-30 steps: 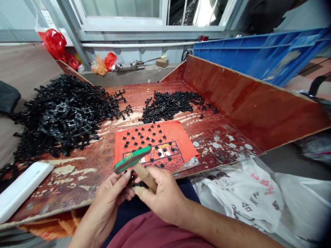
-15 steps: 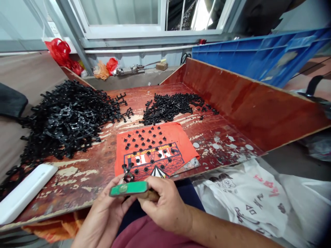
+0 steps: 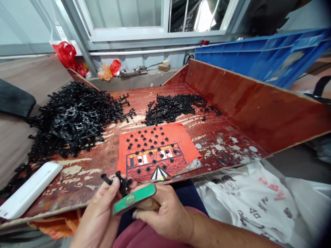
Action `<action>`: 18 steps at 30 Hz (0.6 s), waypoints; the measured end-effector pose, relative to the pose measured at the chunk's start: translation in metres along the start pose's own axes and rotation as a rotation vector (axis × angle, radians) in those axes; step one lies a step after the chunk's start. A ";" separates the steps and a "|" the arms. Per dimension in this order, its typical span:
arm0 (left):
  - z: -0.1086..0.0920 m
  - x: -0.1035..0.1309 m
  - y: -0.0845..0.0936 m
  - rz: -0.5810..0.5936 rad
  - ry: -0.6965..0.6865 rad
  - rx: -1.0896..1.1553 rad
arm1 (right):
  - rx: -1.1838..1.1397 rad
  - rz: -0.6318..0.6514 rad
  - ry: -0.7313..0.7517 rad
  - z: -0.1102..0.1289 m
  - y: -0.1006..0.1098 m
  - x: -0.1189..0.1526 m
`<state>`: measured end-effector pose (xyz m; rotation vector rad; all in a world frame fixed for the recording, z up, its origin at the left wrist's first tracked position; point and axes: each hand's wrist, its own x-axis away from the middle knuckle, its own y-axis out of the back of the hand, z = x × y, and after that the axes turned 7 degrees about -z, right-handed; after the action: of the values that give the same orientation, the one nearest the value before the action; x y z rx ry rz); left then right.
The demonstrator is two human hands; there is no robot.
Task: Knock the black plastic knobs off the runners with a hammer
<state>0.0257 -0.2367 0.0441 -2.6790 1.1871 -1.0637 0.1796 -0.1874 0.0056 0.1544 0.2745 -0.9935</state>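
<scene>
The green-headed tool [image 3: 136,199] hid part of the left hand [image 3: 99,210], whose fingers gripped a jointed black piece [image 3: 123,184] at the near edge of the worktop [image 3: 222,134]; the lower end of that piece was lost behind the tool; the right hand [image 3: 165,213] had its fingers closed around the short wooden handle, mostly covered by them; both forearms ran out of view at the bottom, and a long white object [image 3: 33,187] was cut off at the left edge; there were two hands, one tool and one orange-red cloth [image 3: 178,134], on which roughly thirty small black pegs [image 3: 154,161] stood in loose rows; two black heaps, the larger heap [image 3: 74,117] at left and the smaller heap [image 3: 173,106] beyond the cloth, were too tangled to count; the worktop was reddish, scuffed and board-sided; behind it was a window [image 3: 126,13], with one blue crate [image 3: 245,60] at right.
</scene>
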 end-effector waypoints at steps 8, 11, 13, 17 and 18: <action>-0.012 -0.037 0.033 0.098 -0.215 -0.433 | 0.302 -0.198 -0.145 -0.006 0.049 0.018; -0.013 -0.040 0.024 0.125 -0.175 -0.447 | 0.408 -0.249 -0.199 -0.009 0.062 0.025; -0.011 -0.042 0.016 0.163 -0.115 -0.446 | 0.441 -0.281 -0.237 -0.010 0.066 0.027; -0.006 -0.049 0.004 0.226 -0.118 -0.437 | 0.431 -0.295 -0.276 -0.012 0.069 0.029; -0.005 -0.050 0.002 0.214 -0.130 -0.433 | 0.435 -0.291 -0.275 -0.012 0.070 0.029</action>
<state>-0.0022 -0.2032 0.0182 -2.7660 1.8026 -0.6515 0.2513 -0.1700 -0.0145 0.3766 -0.1809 -1.3403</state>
